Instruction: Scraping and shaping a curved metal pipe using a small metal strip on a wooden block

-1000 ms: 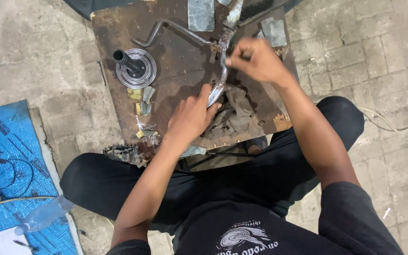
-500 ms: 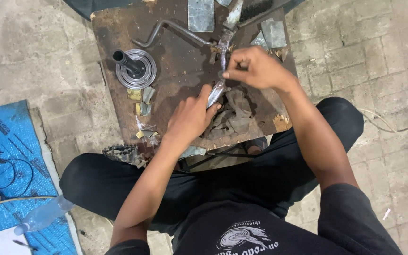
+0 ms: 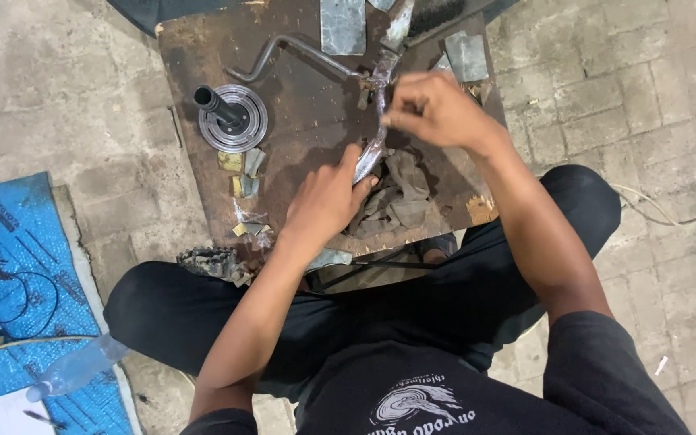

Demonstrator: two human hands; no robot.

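A curved shiny metal strip (image 3: 375, 133) lies across a dark, worn work board (image 3: 300, 137) in front of me. My left hand (image 3: 324, 201) pinches the strip's near end against the board. My right hand (image 3: 437, 109) is closed over its middle, a little farther away. The strip's far end reaches a bent metal rod (image 3: 296, 48). A grey rag (image 3: 400, 193) lies crumpled under and beside my hands.
A round metal disc with an upright black post (image 3: 231, 117) stands at the board's left. Flat metal offcuts (image 3: 340, 24) lie along the far edge, small scraps (image 3: 247, 173) near the left. A blue sheet (image 3: 10, 266) with a black wire ring and a plastic bottle (image 3: 74, 366) lie on the paved floor.
My right hand has slid down the strip toward me, from near its far end to its middle. The left hand has stayed on the near end.
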